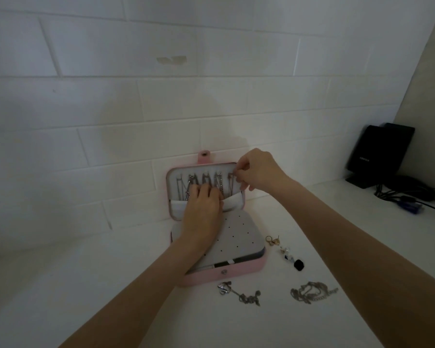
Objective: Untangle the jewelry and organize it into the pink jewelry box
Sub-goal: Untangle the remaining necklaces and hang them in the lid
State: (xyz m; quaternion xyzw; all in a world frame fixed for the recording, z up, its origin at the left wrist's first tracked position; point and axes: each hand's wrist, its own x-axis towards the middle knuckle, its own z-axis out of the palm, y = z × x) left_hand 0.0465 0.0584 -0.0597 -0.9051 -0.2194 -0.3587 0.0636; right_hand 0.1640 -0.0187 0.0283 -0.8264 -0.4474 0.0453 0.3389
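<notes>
I see the open pink jewelry box (206, 276) against the wall, its raised lid (176, 177) blocking the far side. Both my forearms cross above its tray. To its right lie rings (273, 240), earrings (286, 253) and chains (312, 293); its left counter (86, 285) gives passage.

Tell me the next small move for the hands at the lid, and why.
Probably seat the chain on the last hook: the right hand pinches something at the rightmost hook of the lid, where other chains already hang, while the left hand rests at the pocket. Two silver tangles still wait on the table.
</notes>
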